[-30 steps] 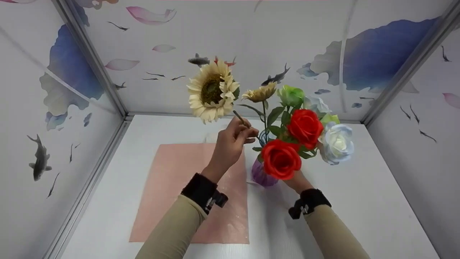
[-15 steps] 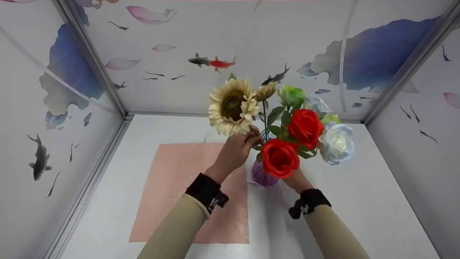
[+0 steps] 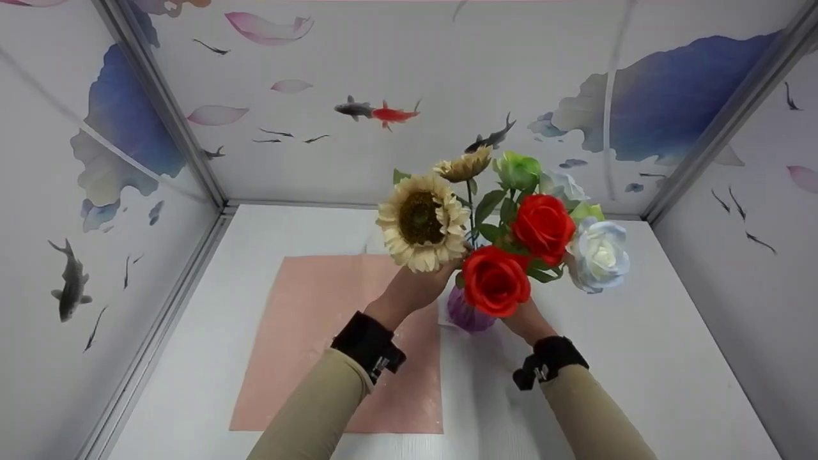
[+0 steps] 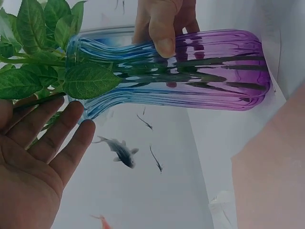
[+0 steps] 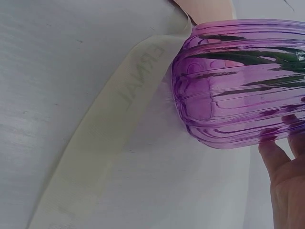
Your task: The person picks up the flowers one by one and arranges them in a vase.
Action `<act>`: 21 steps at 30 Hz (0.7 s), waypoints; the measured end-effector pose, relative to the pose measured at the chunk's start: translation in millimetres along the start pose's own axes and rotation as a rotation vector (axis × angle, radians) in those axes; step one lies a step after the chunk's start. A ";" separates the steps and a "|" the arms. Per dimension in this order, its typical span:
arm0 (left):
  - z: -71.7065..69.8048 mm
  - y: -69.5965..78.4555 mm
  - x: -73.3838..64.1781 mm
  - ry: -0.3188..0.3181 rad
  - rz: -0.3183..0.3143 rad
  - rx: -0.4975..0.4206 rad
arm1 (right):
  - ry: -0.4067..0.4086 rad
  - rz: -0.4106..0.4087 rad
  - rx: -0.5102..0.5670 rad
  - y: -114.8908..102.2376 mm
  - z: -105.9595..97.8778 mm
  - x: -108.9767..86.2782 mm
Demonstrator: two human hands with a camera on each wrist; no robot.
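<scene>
A cream sunflower [image 3: 422, 220] with a dark centre faces up at the left of the bouquet. Its stem [image 4: 38, 101] is pinched by my left hand [image 3: 415, 287], whose fingertips are at the vase's rim. The stem's tip is at the mouth. The ribbed glass vase [image 4: 219, 69], blue above and purple below, stands upright with several green stems inside. My right hand [image 4: 162, 24] grips it from the side, thumb and fingers on the glass. Red roses [image 3: 497, 281], a pale blue-white rose [image 3: 601, 254], a green rose [image 3: 517, 171] and a second sunflower [image 3: 464, 165] stand in it.
A pink sheet [image 3: 339, 358] lies flat on the white table [image 3: 639, 358], left of the vase. A pale lettered ribbon [image 5: 105, 114] runs from under the vase base. Patterned panels [image 3: 287, 140] enclose the table at the back and sides.
My left hand has brought the sunflower right and down to the vase's mouth, its head now lower and beside the bouquet. The second sunflower swayed and came back. My right hand stays on the vase.
</scene>
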State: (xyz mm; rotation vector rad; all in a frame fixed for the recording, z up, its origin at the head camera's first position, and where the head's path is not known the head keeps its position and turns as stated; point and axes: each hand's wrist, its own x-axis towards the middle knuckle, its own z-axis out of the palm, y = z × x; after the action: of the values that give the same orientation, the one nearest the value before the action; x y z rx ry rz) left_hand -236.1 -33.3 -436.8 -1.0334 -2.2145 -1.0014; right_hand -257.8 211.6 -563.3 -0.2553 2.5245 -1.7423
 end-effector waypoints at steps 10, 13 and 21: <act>-2.6 2.5 -4.6 -0.055 -0.123 -0.282 | 0.052 -0.022 -0.044 -8.1 5.0 -6.4; 11.3 -12.3 -4.9 -0.068 -0.232 -0.541 | 0.040 -0.021 -0.063 -6.3 3.2 -5.4; -8.6 11.1 2.2 -0.147 -0.394 -0.533 | 0.017 -0.014 -0.028 3.3 -2.0 -2.6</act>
State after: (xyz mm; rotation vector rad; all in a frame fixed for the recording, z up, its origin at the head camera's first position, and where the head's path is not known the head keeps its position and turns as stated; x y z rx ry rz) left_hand -227.4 -34.2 -425.6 -0.9130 -2.3837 -1.8140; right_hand -255.9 215.0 -565.7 -0.2614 2.5668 -1.7228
